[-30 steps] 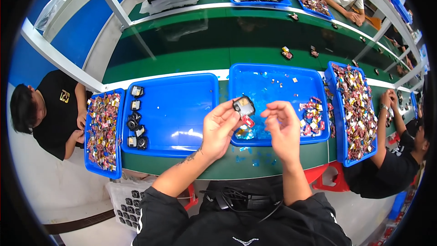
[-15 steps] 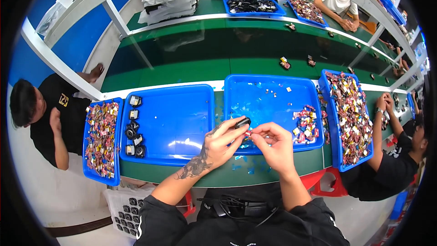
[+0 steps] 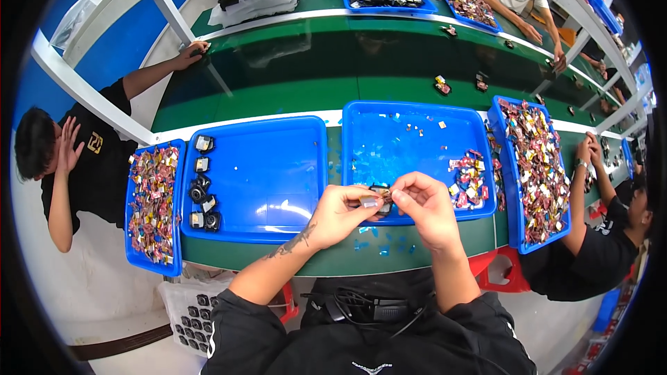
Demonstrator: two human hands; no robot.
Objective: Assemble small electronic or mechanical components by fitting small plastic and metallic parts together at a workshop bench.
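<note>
My left hand (image 3: 342, 215) is closed around a small black housing (image 3: 381, 188) over the front edge of the right-hand blue tray (image 3: 417, 108). Against it, my right hand (image 3: 429, 212) pinches a tiny part with thumb and forefinger; the fingers mostly cover that part. Both hands meet at the housing. Blue film scraps (image 3: 375, 140) lie scattered in this tray, with a heap of small reddish parts (image 3: 470, 179) at its right. In the left-hand blue tray (image 3: 278, 167), several black camera-like units (image 3: 200, 189) line the left side.
Blue bins of small multicoloured parts, a left bin (image 3: 154, 208) and a right bin (image 3: 533, 173), flank the trays. Beyond runs a green conveyor belt (image 3: 299, 90) carrying small assemblies (image 3: 442, 85). A white metal frame (image 3: 118, 107) stands at left. Co-workers sit around.
My hands have come slightly lower and the black housing has turned between them. A co-worker at left has reached an arm to the belt; another at far right has stretched out a hand.
</note>
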